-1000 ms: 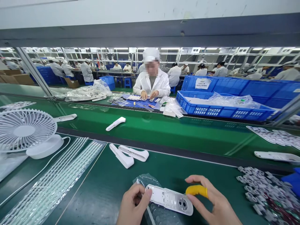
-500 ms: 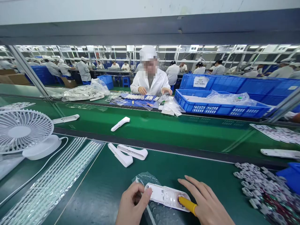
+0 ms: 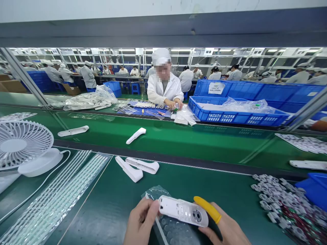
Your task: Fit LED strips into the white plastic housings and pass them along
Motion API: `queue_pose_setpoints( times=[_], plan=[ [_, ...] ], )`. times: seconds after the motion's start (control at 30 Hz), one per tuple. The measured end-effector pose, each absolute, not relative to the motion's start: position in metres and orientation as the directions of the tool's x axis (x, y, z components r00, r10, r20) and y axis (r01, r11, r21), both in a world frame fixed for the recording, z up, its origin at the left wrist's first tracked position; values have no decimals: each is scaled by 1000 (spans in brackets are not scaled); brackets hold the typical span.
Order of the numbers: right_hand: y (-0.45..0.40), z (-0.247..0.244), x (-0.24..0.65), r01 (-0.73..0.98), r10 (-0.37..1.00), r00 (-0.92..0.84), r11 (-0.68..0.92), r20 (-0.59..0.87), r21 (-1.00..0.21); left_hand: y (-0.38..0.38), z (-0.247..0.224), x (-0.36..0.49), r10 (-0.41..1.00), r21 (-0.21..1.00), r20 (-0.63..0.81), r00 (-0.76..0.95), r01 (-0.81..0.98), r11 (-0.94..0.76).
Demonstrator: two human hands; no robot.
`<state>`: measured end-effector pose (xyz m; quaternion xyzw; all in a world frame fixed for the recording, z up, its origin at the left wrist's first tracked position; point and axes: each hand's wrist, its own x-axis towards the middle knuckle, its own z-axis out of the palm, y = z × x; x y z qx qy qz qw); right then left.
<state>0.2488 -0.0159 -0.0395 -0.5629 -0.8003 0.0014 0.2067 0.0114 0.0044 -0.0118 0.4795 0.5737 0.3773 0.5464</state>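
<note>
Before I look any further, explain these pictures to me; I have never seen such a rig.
There is no robot: these are a person's own bare hands. One camera, worn on the head, looks forward and down. The left hand holds one end of a long white plastic part; the right hand, with a yellow cover on one finger, is at the other end. How firmly it holds is hard to tell.

Beneath is clear plastic on a dark green table. Farther off lie two curved white pieces; to the left, pale strips and a white fan; to the right, a heap of small parts. Across, a co-worker in white works too.
</note>
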Motion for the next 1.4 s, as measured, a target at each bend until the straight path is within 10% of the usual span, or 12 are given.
queue_pose_setpoints(
  times=[1.4],
  plan=[
    [-20,-45,242,870,888,-185,347,421,-350,9,-13,9,960,946,-278,37,184,267]
  ],
)
